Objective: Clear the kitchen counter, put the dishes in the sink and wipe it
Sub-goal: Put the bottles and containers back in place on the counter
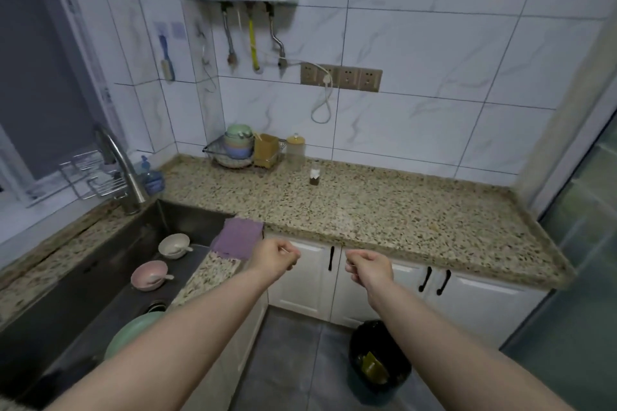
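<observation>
The speckled granite counter [384, 210] runs across the middle. A purple cloth [237, 242] hangs over the counter corner beside the steel sink [100, 277]. Inside the sink lie a cream bowl [173, 245] with a spoon, a pink bowl [149, 275] with a spoon and a green plate [133, 334], partly behind my left forearm. My left hand [275, 257] is held in front of the counter's edge, just right of the cloth, fingers curled shut. My right hand [369, 267] hovers in front of the white cabinet doors, also curled shut. Neither hand visibly holds anything.
A dish rack [245, 152] with stacked bowls and a yellow holder stands at the back of the counter, with a glass jar [295, 150] and a small bottle [314, 173] beside it. Faucet [123, 170] and blue soap bottle [152, 177] sit behind the sink. A black bin [379, 360] stands on the floor.
</observation>
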